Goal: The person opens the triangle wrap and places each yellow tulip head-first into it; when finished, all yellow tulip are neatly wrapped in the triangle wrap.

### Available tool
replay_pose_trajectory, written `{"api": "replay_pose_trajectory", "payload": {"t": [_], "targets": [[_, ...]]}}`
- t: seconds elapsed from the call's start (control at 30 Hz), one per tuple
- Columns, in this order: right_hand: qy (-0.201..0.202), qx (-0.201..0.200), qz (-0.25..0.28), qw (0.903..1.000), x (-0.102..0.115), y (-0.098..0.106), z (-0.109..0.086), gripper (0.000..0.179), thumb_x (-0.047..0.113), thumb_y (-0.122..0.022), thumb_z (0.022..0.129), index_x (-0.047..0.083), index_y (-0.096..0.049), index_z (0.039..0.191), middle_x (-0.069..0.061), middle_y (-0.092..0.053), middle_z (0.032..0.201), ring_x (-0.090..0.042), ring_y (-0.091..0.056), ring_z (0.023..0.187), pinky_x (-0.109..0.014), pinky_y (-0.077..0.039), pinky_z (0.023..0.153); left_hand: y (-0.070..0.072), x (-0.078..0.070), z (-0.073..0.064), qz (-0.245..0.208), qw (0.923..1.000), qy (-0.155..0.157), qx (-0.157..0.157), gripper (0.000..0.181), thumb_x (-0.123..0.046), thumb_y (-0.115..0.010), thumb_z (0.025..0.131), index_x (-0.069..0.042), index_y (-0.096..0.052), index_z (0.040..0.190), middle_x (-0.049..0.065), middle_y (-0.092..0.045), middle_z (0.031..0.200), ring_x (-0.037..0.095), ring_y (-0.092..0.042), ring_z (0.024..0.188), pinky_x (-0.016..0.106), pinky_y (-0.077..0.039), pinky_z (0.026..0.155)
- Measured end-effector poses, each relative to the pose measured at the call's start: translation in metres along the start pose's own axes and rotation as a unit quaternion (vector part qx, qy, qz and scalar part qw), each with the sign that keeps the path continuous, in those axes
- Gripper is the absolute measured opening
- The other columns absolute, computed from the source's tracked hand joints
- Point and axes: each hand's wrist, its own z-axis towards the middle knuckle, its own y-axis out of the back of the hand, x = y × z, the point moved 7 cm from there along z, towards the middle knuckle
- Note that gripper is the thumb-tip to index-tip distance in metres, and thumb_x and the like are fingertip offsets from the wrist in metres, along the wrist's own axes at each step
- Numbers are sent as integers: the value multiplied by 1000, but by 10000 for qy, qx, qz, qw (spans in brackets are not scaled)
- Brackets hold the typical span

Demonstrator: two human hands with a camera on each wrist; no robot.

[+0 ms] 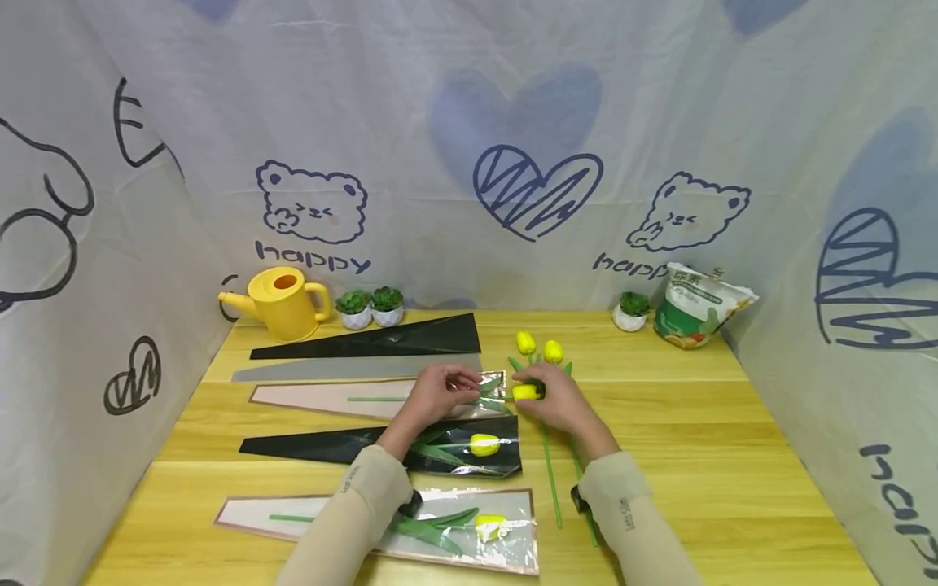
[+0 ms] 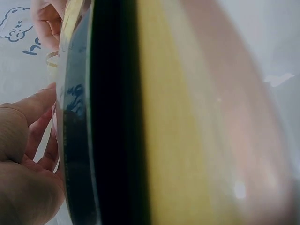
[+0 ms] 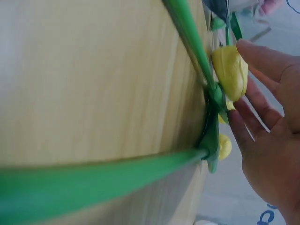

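Nearest me, a wrapped tulip (image 1: 491,527) lies flat, then another in a black sleeve (image 1: 315,445). Beyond these, the left hand (image 1: 437,396) grips the pink-edged sleeve (image 1: 304,396) near its mouth. The right hand (image 1: 561,399) pinches a yellow tulip (image 1: 523,392) by its bloom, which sits between both hands, its stem inside that sleeve. Two loose blooms (image 1: 525,343) lie just past the right hand; farther back stands a watering can (image 1: 282,305).
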Motion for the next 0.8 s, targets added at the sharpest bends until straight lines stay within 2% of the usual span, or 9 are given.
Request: {"api": "replay_pose_trajectory", "payload": {"t": [0.1,0.33,0.47,0.57,0.7,0.8], "targets": [[-64,-5,-102,9999,-4,3,-1,43,15,-84,88,10,-71,128,-11,-68,132,-36,-55,130,-57,-42,113,0,-1,0,9,10000,-18,15,18,-11,-81,91,-10,-79,109,3,-79,98,11,-70,86,30,-56,79],[-170,6,-280,9995,-4,4,0,30,16,-85,87,13,-77,116,-11,-68,128,-34,-55,128,-56,-43,113,1,0,-1,-11,10000,-21,-3,17,-10,-81,90,-10,-80,108,2,-79,97,11,-70,85,29,-56,79],[-219,-1,-254,9994,-4,6,-1,30,19,-82,90,11,-75,119,-12,-68,130,-34,-56,128,-56,-43,113,1,-1,-1,-21,10000,-61,19,16,-11,-81,91,-11,-80,107,2,-78,97,11,-70,85,28,-56,77],[-263,-3,-29,9996,-2,8,-1,30,20,-80,92,11,-75,120,-11,-69,128,-33,-59,125,-55,-46,110,1,-1,-1,2,10000,-48,9,15,-11,-81,91,-11,-79,106,2,-79,97,11,-70,85,28,-56,77],[-355,56,429,9984,0,8,0,28,19,-79,93,11,-75,120,-8,-72,120,-27,-66,107,-47,-55,94,3,-4,-2,2,10000,-49,-28,16,-11,-81,91,-11,-80,107,2,-79,97,12,-70,85,28,-55,76],[-359,122,602,9975,0,5,1,26,18,-78,94,10,-75,119,-7,-72,115,-19,-63,92,-36,-55,79,3,-5,-2,-24,9999,-95,-39,17,-12,-81,91,-10,-80,108,2,-79,98,12,-71,85,28,-55,76]]}}
